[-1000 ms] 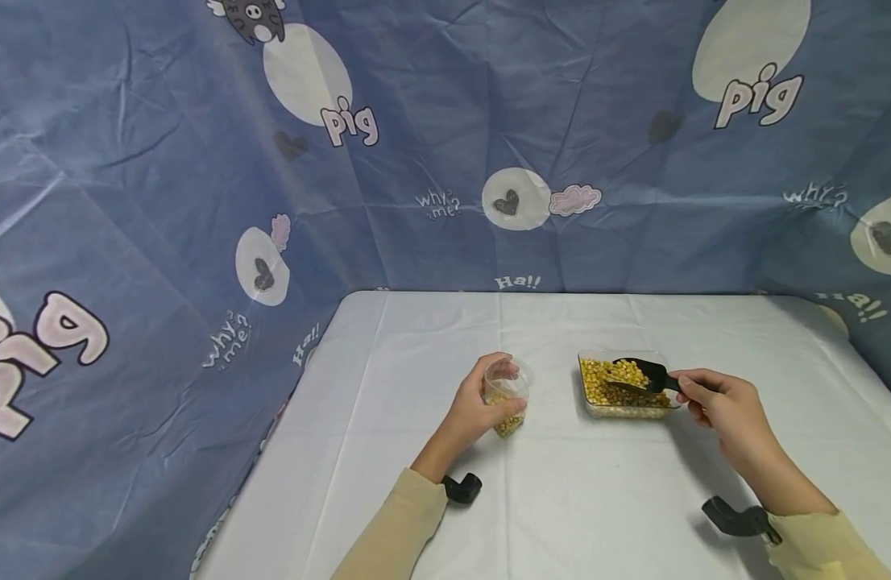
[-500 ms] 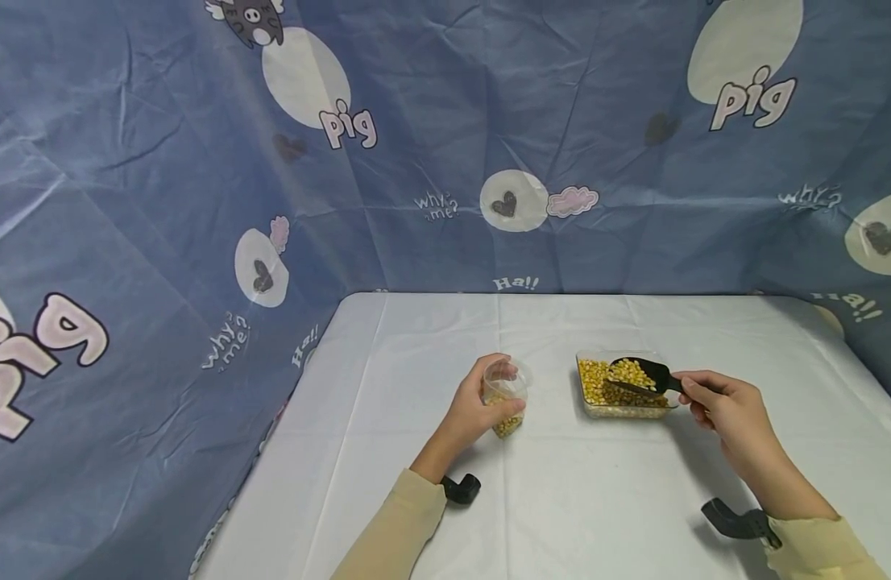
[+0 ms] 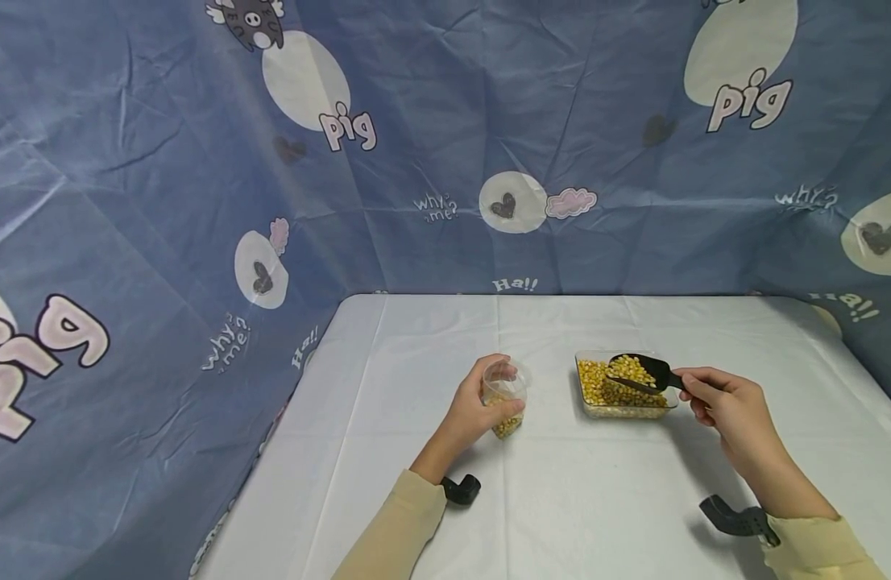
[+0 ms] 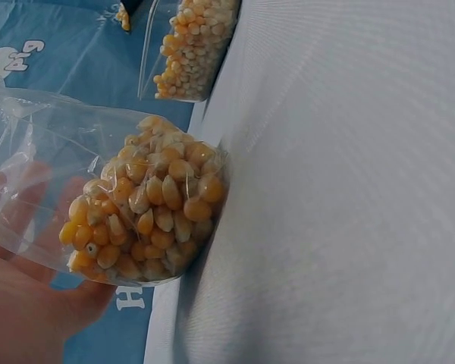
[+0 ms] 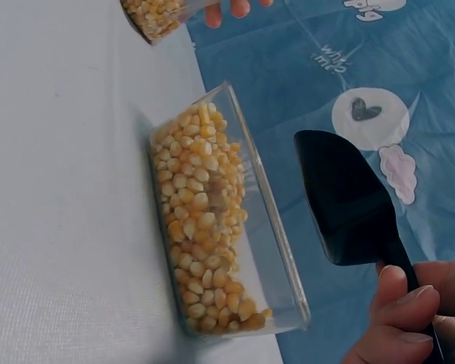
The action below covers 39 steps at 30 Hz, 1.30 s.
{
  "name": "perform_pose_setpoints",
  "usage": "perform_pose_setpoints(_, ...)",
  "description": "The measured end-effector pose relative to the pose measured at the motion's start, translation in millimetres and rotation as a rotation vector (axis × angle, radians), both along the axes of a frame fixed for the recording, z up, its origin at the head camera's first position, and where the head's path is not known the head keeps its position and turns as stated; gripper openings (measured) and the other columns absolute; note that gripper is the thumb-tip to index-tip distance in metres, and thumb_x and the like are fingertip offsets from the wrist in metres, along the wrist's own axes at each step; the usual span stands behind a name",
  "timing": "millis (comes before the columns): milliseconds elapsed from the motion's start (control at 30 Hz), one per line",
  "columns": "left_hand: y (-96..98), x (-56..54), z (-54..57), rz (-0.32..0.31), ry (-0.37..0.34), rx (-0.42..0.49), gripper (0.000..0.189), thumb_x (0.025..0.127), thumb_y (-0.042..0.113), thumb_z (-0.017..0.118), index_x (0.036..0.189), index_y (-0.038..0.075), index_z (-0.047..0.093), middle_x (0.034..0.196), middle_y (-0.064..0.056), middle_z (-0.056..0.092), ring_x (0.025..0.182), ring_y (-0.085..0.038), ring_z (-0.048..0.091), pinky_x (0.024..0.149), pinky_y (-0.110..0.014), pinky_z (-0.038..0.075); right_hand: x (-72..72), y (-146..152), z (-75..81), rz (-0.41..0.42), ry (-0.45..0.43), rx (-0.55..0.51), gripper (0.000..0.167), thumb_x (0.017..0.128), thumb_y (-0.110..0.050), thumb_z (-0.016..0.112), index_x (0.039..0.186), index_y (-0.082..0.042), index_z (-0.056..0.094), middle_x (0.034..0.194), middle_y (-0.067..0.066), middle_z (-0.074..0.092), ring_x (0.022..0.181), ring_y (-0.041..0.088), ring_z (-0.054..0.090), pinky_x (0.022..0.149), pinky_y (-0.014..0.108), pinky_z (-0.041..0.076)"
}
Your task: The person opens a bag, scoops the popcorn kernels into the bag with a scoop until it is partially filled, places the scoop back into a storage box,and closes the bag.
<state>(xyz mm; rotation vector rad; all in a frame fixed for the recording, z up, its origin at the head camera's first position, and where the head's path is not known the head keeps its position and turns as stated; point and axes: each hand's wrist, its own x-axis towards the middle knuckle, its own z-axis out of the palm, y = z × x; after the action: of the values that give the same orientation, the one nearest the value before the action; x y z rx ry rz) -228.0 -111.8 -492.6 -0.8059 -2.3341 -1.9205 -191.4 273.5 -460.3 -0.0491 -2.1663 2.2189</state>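
My left hand (image 3: 474, 407) grips a clear plastic cup (image 3: 500, 373), thumb on the near side. Corn kernels (image 4: 152, 205) fill its lower part, and its base is close to the white cloth in the left wrist view. My right hand (image 3: 735, 411) pinches the handle of a black scoop (image 3: 659, 372) between thumb and fingers. A heap of kernels (image 3: 630, 370) lies in the scoop, which hangs over a clear rectangular container (image 5: 269, 205) of corn. In the right wrist view the scoop's dark underside (image 5: 345, 201) is apart from the container's rim.
A white cloth (image 3: 561, 507) covers the table. Behind and to the left hangs a blue printed curtain (image 3: 416, 145). The container stands right of the cup, with bare cloth between them. Black wrist mounts (image 3: 462, 489) stick out from both sleeves.
The scoop has come up slightly over the container, and its heap of kernels shows more fully. My left hand and the cup have stayed in place.
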Motion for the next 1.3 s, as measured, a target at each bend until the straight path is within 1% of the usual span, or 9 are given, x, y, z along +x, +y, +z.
perform_pose_setpoints(267,0.6,0.1,-0.6,0.002,0.007,0.003,0.068,0.089,0.023,0.079,0.147,0.017,0.043,0.135,-0.003,0.058,0.128,-0.019,0.051,0.109,-0.054,0.035,-0.3,-2,5.9,0.010,0.006,-0.014,0.027,0.100,-0.018,0.065,0.118,0.002,0.069,0.080,0.003,0.068,0.059,0.015,0.048,0.049,0.031,0.037)
perform_pose_setpoints(433,0.6,0.8,0.2,0.011,0.001,0.000,0.067,0.089,0.018,0.079,0.146,0.018,0.044,0.135,-0.003,0.059,0.129,-0.019,0.051,0.111,-0.053,0.033,-1.2,-5,13.3,0.015,0.010,-0.038,0.026,0.100,-0.017,0.066,0.117,0.003,0.069,0.080,0.004,0.067,0.058,0.015,0.048,0.049,0.030,0.036)
perform_pose_setpoints(600,1.0,0.7,-0.4,0.003,0.004,0.000,0.069,0.089,0.011,0.077,0.148,0.013,0.040,0.137,-0.013,0.056,0.131,-0.028,0.048,0.112,-0.057,0.031,-1.5,-8,20.1,0.018,0.022,-0.047,0.027,0.099,-0.017,0.066,0.116,0.004,0.069,0.079,0.004,0.067,0.057,0.015,0.047,0.048,0.030,0.035)
perform_pose_setpoints(733,2.2,8.5,12.8,-0.002,0.004,-0.003,0.068,0.090,0.011,0.076,0.147,0.007,0.040,0.136,-0.020,0.055,0.131,-0.034,0.048,0.111,-0.060,0.030,-1.5,-12,25.4,0.015,0.022,-0.037,0.027,0.099,-0.018,0.067,0.116,0.003,0.070,0.079,0.005,0.067,0.057,0.015,0.047,0.049,0.029,0.036)
perform_pose_setpoints(800,2.1,9.5,15.0,-0.009,-0.002,-0.011,0.068,0.090,0.011,0.076,0.147,0.007,0.039,0.137,-0.022,0.054,0.131,-0.036,0.047,0.110,-0.061,0.030,-1.8,-13,27.3,0.019,0.023,-0.031,0.028,0.099,-0.018,0.067,0.117,0.003,0.069,0.080,0.005,0.066,0.058,0.015,0.047,0.049,0.029,0.036)
perform_pose_setpoints(867,1.6,8.7,12.9,-0.007,0.002,-0.009,0.068,0.090,0.013,0.076,0.148,0.010,0.040,0.138,-0.018,0.055,0.131,-0.033,0.047,0.110,-0.061,0.030,-2.5,-15,28.6,0.026,0.027,-0.026,0.028,0.099,-0.018,0.067,0.117,0.004,0.069,0.080,0.005,0.066,0.058,0.015,0.046,0.050,0.031,0.034)
perform_pose_setpoints(1000,-0.1,0.2,-0.8,-0.003,-0.009,-0.011,0.069,0.090,0.015,0.077,0.149,0.015,0.040,0.138,-0.010,0.056,0.132,-0.026,0.048,0.111,-0.059,0.030,-4.4,-20,31.4,0.037,0.037,-0.008,0.030,0.100,-0.019,0.066,0.119,0.004,0.068,0.080,0.004,0.067,0.059,0.015,0.047,0.050,0.031,0.033)
perform_pose_setpoints(1133,-0.5,0.0,-1.2,0.008,-0.007,-0.008,0.067,0.090,0.021,0.078,0.147,0.020,0.043,0.135,-0.002,0.058,0.129,-0.019,0.050,0.110,-0.055,0.034,-6.2,-27,35.7,0.041,0.054,0.006,0.031,0.099,-0.019,0.067,0.118,0.005,0.068,0.079,0.003,0.066,0.059,0.014,0.047,0.050,0.034,0.030)
perform_pose_setpoints(1300,-1.1,0.3,-0.5,0.019,-0.010,-0.014,0.067,0.089,0.024,0.079,0.146,0.026,0.044,0.134,0.000,0.058,0.128,-0.015,0.050,0.109,-0.051,0.035,-7.6,-36,39.7,0.051,0.075,0.010,0.030,0.099,-0.019,0.067,0.117,0.005,0.069,0.077,0.003,0.065,0.059,0.014,0.046,0.053,0.039,0.026)
